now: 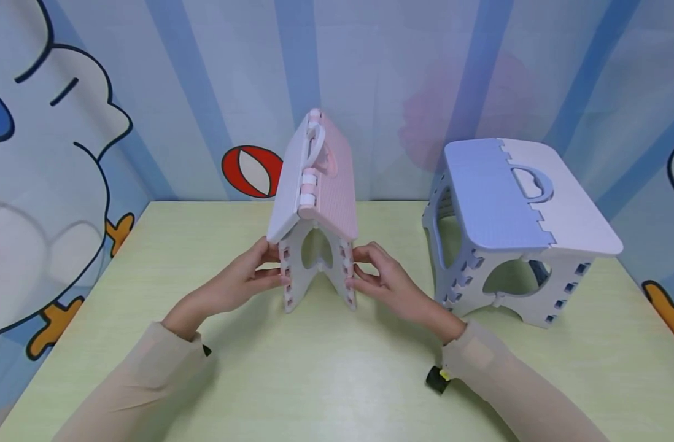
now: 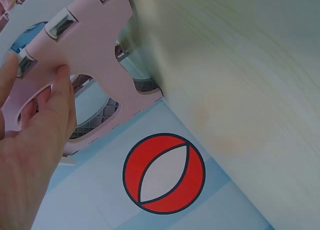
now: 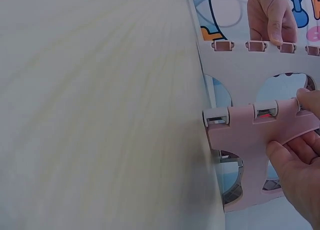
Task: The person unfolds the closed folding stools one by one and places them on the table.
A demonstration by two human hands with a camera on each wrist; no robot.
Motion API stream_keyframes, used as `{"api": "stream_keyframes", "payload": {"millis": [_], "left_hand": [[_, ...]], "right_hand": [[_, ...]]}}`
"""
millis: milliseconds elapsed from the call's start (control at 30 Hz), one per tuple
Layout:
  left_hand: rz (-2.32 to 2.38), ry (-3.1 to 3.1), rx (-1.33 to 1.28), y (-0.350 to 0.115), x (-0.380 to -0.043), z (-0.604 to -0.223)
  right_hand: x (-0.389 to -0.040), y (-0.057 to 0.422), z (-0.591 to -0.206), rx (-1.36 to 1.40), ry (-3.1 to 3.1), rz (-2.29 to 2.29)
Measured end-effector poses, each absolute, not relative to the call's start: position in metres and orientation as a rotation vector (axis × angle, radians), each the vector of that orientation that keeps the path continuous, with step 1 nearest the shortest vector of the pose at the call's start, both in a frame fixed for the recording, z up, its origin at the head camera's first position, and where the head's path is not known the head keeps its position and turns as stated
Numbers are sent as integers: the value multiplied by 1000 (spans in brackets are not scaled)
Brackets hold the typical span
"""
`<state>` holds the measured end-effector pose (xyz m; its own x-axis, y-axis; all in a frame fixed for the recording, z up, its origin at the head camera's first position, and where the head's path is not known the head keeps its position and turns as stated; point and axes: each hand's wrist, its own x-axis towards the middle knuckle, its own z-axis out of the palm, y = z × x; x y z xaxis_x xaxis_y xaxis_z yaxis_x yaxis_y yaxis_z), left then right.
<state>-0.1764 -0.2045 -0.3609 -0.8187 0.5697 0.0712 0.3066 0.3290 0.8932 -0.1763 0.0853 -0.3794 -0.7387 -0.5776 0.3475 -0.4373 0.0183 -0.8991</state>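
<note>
A pink and white folding stool (image 1: 315, 184) stands half folded on the pale green table (image 1: 315, 380), its seat peaked like a roof. My left hand (image 1: 271, 267) grips its left side panel, fingers over the panel's edge. My right hand (image 1: 361, 270) holds the right side panel between thumb and fingers. In the left wrist view my left hand (image 2: 35, 140) lies against the pink leg panel (image 2: 95, 45). The right wrist view shows my right hand (image 3: 300, 165) pinching the pink panel (image 3: 250, 135), with my left hand (image 3: 270, 15) on the white panel beyond.
A blue and white folding stool (image 1: 514, 202) stands unfolded on the table to the right of the pink one. A cartoon backdrop with a red ball (image 1: 252, 170) walls in the table's back and sides. A small black object (image 1: 437, 379) sits by my right wrist.
</note>
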Motion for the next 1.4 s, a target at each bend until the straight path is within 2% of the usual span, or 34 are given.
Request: {"api": "stream_keyframes", "payload": {"millis": [1400], "left_hand": [[1470,2347,803,-222,-176,-362]], "right_hand": [[-175,93,-376,-1087,2204,-1766]]}}
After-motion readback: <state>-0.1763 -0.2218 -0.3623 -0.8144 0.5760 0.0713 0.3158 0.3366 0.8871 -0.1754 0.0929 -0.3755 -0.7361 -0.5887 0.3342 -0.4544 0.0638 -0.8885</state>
